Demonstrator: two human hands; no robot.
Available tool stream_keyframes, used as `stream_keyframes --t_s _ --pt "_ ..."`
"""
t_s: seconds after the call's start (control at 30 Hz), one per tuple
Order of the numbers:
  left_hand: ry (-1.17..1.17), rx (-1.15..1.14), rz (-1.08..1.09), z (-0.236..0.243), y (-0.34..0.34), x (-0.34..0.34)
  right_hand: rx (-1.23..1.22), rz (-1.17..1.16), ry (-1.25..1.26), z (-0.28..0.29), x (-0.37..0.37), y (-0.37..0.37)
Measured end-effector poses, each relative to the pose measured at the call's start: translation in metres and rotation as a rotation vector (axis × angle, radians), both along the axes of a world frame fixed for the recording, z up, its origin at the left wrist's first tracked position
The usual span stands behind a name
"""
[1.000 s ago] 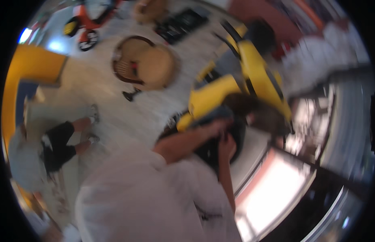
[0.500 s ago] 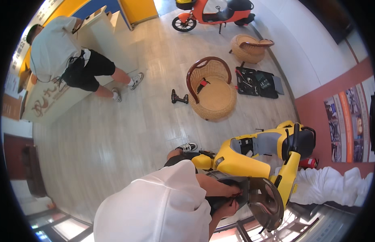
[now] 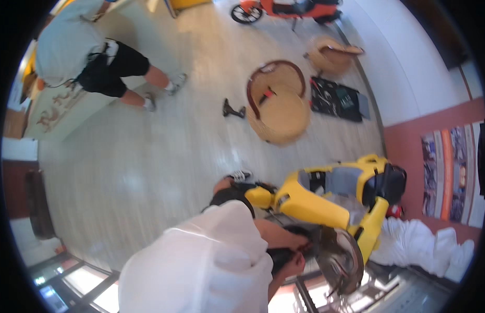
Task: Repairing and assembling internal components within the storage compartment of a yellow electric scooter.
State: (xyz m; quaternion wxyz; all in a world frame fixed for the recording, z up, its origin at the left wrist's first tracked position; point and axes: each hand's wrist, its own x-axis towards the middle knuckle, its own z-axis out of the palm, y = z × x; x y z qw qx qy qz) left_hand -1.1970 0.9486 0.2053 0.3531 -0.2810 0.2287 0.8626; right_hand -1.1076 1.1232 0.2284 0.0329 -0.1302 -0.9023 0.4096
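My left hand (image 3: 301, 242) and my right hand (image 3: 294, 264) are close together beside the dark front part of a yellow scooter (image 3: 310, 206). Both hands look closed, with fingers drawn in around something dark, but blur hides what it is. Just to their right is the smoked windshield (image 3: 352, 255), tilted over at the scooter's front. My white sleeve and shirt (image 3: 200, 261) fill the lower middle, and my forearms reach rightward from it.
A wicker chair (image 3: 281, 117), a black cordless drill (image 3: 233, 109), an open black tool case (image 3: 339, 100) and a wicker seat (image 3: 331, 60) stand beyond the scooter. A person (image 3: 99, 62) stands by a counter at far left. A red scooter (image 3: 284, 9) is at the back.
The view has tilted, so the room's far things sit higher. My hands have drawn slightly left, and the picture is more blurred.
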Motion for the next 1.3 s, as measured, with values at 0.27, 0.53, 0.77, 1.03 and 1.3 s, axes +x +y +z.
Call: stream_keyframes --t_s 0.27,0.53,0.77,1.03,1.3 --pt "-0.145 0.078 0.042 -0.065 0.082 -0.006 0.08 -0.131 0.03 0.024 0.018 -0.043" --pt "-0.688 0.148 0.305 -0.023 0.09 -0.029 0.129 -0.444 0.247 0.041 0.081 0.002" --pt "-0.733 0.173 0.285 -0.038 0.091 -0.046 0.121 -0.674 0.125 0.007 0.114 0.033" --pt "-1.069 -0.103 0.446 0.016 0.083 -0.071 -0.217 -0.794 0.075 -0.015 0.118 0.022" --pt "-1.241 -0.077 0.477 0.007 0.089 -0.077 -0.109 -0.789 0.037 -0.023 0.116 0.021"
